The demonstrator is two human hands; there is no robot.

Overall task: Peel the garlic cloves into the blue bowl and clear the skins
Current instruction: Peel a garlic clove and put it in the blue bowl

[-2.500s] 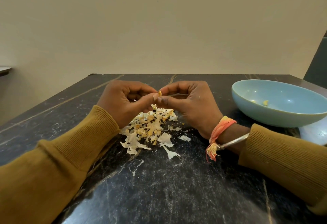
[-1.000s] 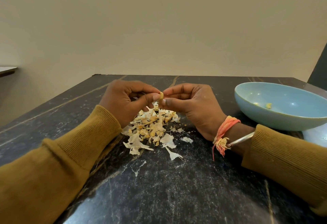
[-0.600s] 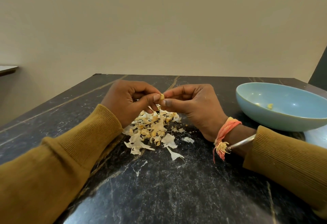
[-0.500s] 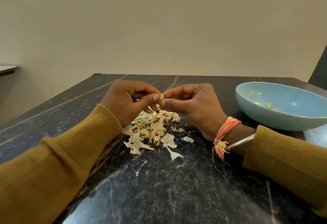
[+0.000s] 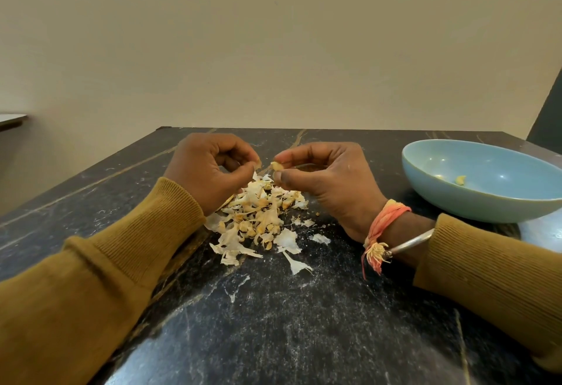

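Note:
My right hand (image 5: 328, 177) pinches a small yellowish garlic clove (image 5: 277, 166) between thumb and forefinger, just above a pile of garlic skins and bits (image 5: 258, 220) on the black marble table (image 5: 273, 323). My left hand (image 5: 206, 168) is a short gap to the left of the clove, its thumb and forefinger pinching a scrap of skin (image 5: 258, 165). The blue bowl (image 5: 486, 199) stands to the right with a peeled clove (image 5: 460, 180) inside.
Loose skin flakes (image 5: 299, 266) lie in front of the pile. The table's far edge meets a beige wall. A pale plate edge (image 5: 541, 229) shows under the bowl at the right. A shelf corner (image 5: 10, 118) juts in at far left.
My hands were pressed together on the clove; now they have come apart, the left one drawing off to the left with a scrap of skin, the right one keeping the clove.

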